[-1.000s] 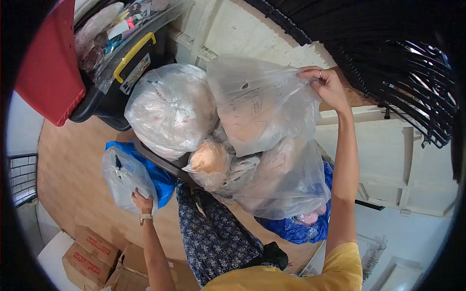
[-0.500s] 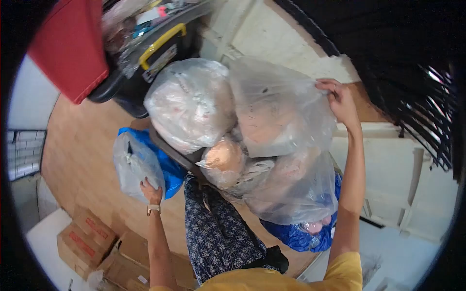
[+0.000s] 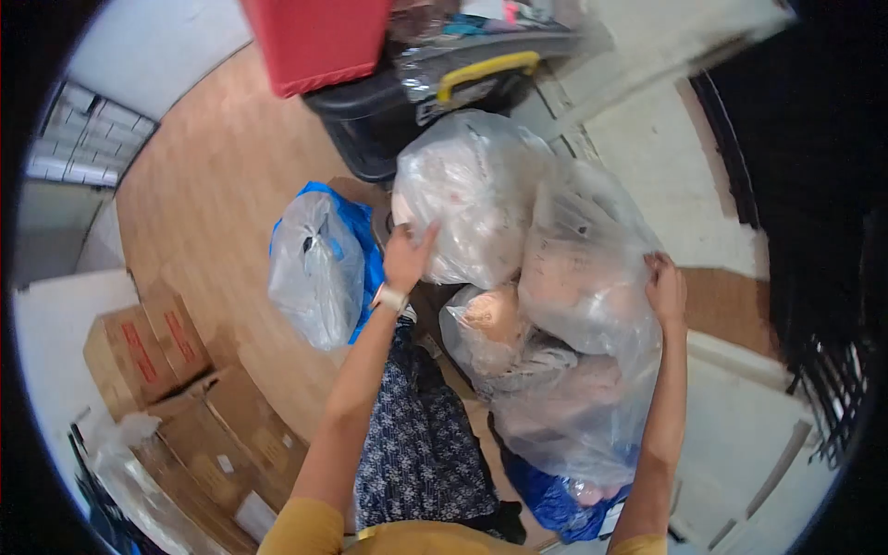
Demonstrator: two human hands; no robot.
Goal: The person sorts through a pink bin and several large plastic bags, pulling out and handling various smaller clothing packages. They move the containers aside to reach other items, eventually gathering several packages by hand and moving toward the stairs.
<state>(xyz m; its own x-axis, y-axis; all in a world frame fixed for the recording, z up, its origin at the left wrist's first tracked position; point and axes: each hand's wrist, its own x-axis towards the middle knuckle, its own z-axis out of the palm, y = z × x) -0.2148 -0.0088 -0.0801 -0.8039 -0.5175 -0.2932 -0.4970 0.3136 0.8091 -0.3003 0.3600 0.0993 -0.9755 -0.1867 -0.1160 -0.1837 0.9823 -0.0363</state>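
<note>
A large clear plastic bag [image 3: 472,199] with pale pinkish contents bulges in the middle. My left hand [image 3: 408,261] is at its lower left side, thumb and fingers apart. To the right, my right hand [image 3: 666,289] has its fingers closed on the edge of a second clear plastic bag [image 3: 578,264], which holds peach-coloured contents. Below these sits a smaller clear bag [image 3: 490,319] with a rounded peach item inside. Another clear bag [image 3: 578,412] lies nearer my body. What exactly the bags contain is blurred by the plastic.
A clear bag [image 3: 314,277] over blue plastic stands on the wooden floor at left. Cardboard boxes [image 3: 139,356] are at lower left. Behind the bags are a black bin [image 3: 365,139] with a yellow handle and a red container [image 3: 319,42]. A blue bag [image 3: 564,509] lies at lower right.
My left hand has left the clear bag on the blue plastic and moved to the large clear bag. My right hand has lowered, and the bag it holds hangs less stretched. The view has turned left.
</note>
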